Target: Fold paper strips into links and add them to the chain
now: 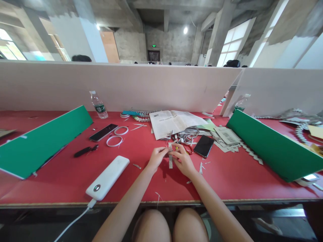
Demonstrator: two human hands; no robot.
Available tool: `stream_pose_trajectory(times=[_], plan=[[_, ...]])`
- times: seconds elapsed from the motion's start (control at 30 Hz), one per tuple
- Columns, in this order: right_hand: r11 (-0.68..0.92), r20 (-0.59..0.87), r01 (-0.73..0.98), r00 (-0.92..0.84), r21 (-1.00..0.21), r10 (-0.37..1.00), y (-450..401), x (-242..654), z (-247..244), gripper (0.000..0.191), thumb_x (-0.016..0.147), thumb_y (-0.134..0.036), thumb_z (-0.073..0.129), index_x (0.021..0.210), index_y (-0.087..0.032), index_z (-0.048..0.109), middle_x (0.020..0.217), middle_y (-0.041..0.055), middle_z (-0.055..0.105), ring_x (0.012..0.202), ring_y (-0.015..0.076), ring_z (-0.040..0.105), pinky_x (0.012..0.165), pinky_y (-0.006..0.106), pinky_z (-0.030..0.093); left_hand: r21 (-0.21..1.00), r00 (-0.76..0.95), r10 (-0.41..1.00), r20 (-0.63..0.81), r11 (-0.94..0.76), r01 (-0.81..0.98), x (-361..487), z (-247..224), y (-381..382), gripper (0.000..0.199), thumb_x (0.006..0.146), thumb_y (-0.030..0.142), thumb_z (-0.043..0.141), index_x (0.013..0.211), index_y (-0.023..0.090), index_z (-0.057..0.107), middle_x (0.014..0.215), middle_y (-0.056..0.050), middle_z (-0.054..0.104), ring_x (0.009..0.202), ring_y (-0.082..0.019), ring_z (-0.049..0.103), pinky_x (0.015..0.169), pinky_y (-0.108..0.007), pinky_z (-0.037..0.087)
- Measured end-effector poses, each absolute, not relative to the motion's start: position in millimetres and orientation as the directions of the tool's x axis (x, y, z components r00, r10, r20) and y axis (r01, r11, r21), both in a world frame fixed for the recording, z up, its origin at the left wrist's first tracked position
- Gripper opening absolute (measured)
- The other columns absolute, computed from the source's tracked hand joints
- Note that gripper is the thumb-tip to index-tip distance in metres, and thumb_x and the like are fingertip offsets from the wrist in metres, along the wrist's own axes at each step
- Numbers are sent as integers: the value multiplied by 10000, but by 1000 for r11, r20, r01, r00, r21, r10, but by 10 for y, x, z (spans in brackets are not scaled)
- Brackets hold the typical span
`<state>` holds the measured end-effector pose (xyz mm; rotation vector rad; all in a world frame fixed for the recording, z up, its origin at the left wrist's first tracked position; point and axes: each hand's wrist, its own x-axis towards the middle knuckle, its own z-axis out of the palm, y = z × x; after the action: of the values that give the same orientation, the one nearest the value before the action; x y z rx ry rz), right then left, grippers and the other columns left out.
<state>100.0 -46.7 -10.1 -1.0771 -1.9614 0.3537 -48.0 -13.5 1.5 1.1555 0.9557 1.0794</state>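
Strip [171,163] is on the near side of the newspaper [174,121]. I have it in left hand [156,158] and right hand [183,162], both pinched nearly closed. Scissors [189,150] and phone [204,146] sit off the newspaper's near-right side; power bank [108,178] near-left.

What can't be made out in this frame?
All in the head view:
Paper strip: upper part, partly covered by fingers of the left hand and right hand.
Red-handled tool: working end, behind the right hand.
Newspaper: body text, too small.
White cable: far end, cut off by the bottom edge.
People: mostly hidden by the partition.
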Motion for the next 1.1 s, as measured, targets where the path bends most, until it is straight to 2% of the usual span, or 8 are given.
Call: stream_pose_trajectory(times=[0.27,0.53,0.83,1.1], plan=[[592,544,508,-259,-625,798,-462,998,-102,329,768,-75,478,1006,-245,629,1270,71,403,864,153,521,815,341,463,977,251,967,-55,104,-184,-497,49,-141,326,626,400,713,819,137,715,816,-74,709,769,-194,635,740,-301,487],[595,565,496,-230,-633,792,-460,973,-89,196,812,-190,533,956,-251,652,1273,73,396,904,173,513,835,368,455,976,161,986,-31,64,-206,-491,48,-140,294,626,395,715,751,129,709,732,-60,684,698,-154,596,667,-253,464],[603,560,481,-250,-636,790,-455,948,-98,133,807,-211,557,892,-231,657,1256,79,409,917,173,518,867,376,442,968,91,996,-4,27,-248,-486,17,-108,312,625,423,700,731,130,693,652,-36,658,609,-138,573,608,-254,459],[591,540,480,-257,-648,801,-442,943,-118,100,795,-209,586,853,-238,663,1226,66,434,873,155,527,833,347,462,889,32,984,-174,171,-426,-561,-13,-50,310,532,375,762,713,135,686,649,-41,665,626,-133,595,586,-231,437]])
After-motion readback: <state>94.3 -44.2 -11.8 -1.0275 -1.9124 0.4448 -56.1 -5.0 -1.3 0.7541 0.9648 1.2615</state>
